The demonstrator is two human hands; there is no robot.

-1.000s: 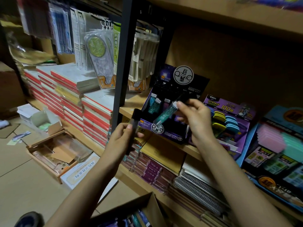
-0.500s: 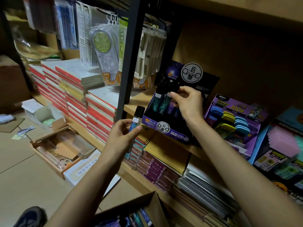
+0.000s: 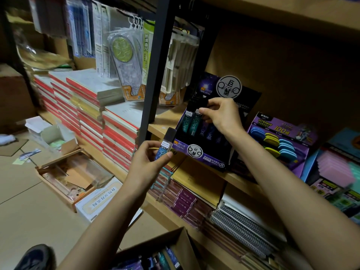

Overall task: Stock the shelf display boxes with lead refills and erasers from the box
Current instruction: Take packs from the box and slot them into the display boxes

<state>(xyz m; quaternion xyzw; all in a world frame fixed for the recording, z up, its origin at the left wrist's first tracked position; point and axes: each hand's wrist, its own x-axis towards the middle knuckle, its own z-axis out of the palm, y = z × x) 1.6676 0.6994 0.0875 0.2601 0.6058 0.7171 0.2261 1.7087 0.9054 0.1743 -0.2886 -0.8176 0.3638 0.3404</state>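
Centre frame: the right hand (image 3: 220, 115) pinches a teal lead refill (image 3: 195, 123) upright into the purple display box (image 3: 211, 159); the left hand (image 3: 150, 158) grips a blue refill (image 3: 165, 146) just beside it, seemingly next in line.

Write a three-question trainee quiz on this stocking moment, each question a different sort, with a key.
1. True or false: the left hand grips a lead refill tube outside the display box.
2. Multiple choice: the right hand pinches A) the cap of a teal refill standing in the display box; B) a blue eraser; C) a hanging ruler.
3. Fill in: as the person sees it, the eraser box stands to the display box's ____.
Key: 1 true; 2 A; 3 right.
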